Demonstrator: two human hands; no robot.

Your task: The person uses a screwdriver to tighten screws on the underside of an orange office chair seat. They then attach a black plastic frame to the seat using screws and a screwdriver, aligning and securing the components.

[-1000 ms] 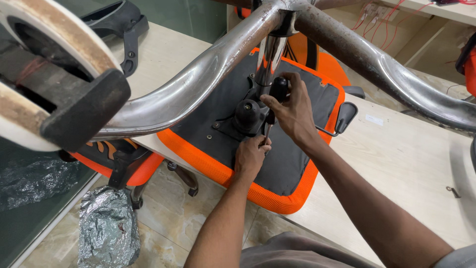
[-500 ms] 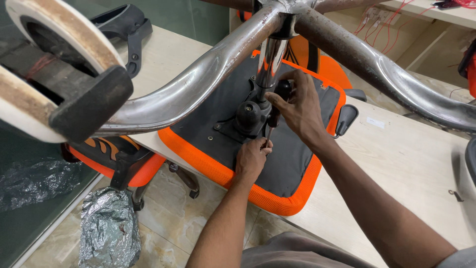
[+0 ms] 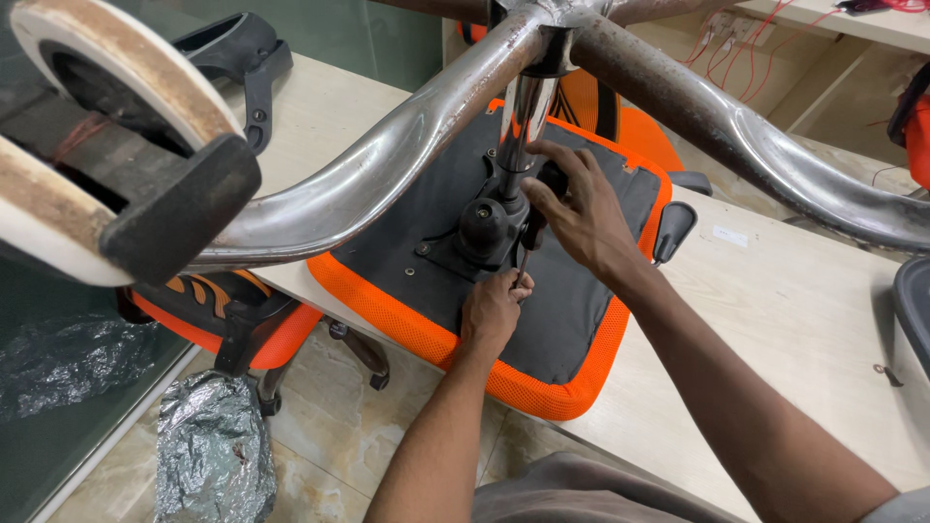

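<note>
An orange office chair seat (image 3: pixel 542 383) lies upside down on a pale wooden table (image 3: pixel 794 300), its black underside facing up. A black mechanism (image 3: pixel 481 228) and chrome gas column (image 3: pixel 518 126) rise from it to the metal star base (image 3: pixel 387 165). My right hand (image 3: pixel 579 211) grips the black handle of a screwdriver (image 3: pixel 531 230) held upright. My left hand (image 3: pixel 496 310) is closed around the screwdriver's lower shaft, at the seat's underside. The tip is hidden by my fingers.
A large caster wheel (image 3: pixel 107 145) on a chrome leg looms at the upper left. Another orange chair (image 3: pixel 228 315) stands on the tiled floor below the table edge. Crumpled silver foil (image 3: pixel 213 455) lies on the floor. A black armrest (image 3: pixel 673 228) sticks out at the seat's right.
The view has drifted slightly. My right hand has slid a little lower along the column onto the screwdriver handle. My left hand stays at the same spot on the seat.
</note>
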